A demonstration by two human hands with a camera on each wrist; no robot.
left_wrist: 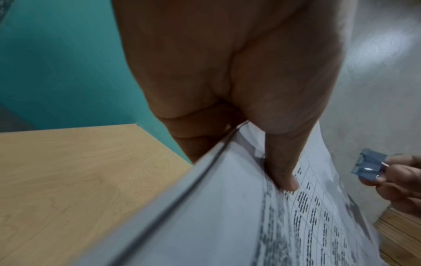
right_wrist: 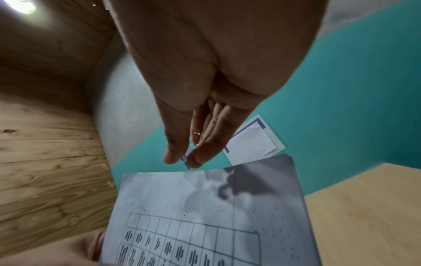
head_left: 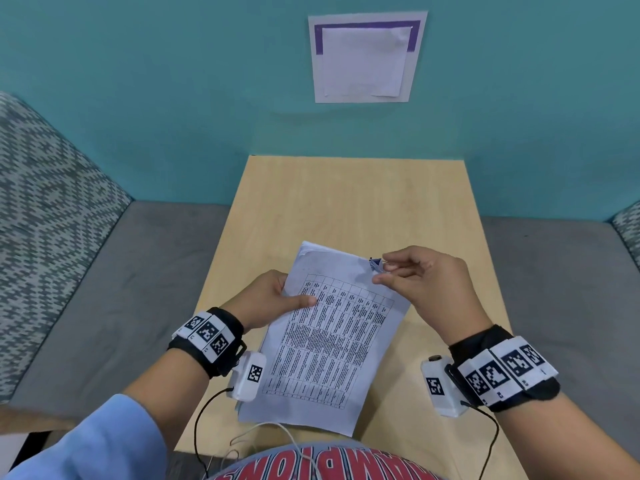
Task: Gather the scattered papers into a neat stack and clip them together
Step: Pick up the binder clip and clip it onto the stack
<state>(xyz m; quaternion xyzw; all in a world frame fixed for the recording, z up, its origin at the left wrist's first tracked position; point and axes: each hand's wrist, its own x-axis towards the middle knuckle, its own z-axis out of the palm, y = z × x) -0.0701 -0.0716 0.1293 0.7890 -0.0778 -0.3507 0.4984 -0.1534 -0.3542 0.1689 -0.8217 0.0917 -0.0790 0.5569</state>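
Observation:
A stack of printed papers (head_left: 329,337) with a table on the top sheet is held tilted above the wooden table (head_left: 346,202). My left hand (head_left: 273,299) grips the stack's left edge, thumb (left_wrist: 284,172) on top and fingers underneath. My right hand (head_left: 384,271) pinches a small blue binder clip (head_left: 375,264) by its wire handles, right at the stack's upper right corner. In the left wrist view the binder clip (left_wrist: 369,167) hangs just off the paper's edge. From the right wrist, the clip (right_wrist: 188,158) shows between thumb and fingers just above the stack's (right_wrist: 205,207) top edge.
A sheet with a purple border (head_left: 365,57) hangs on the teal wall behind the table. Grey cushioned seats (head_left: 104,289) flank the table on both sides. Thin cables (head_left: 270,434) trail near the table's front edge.

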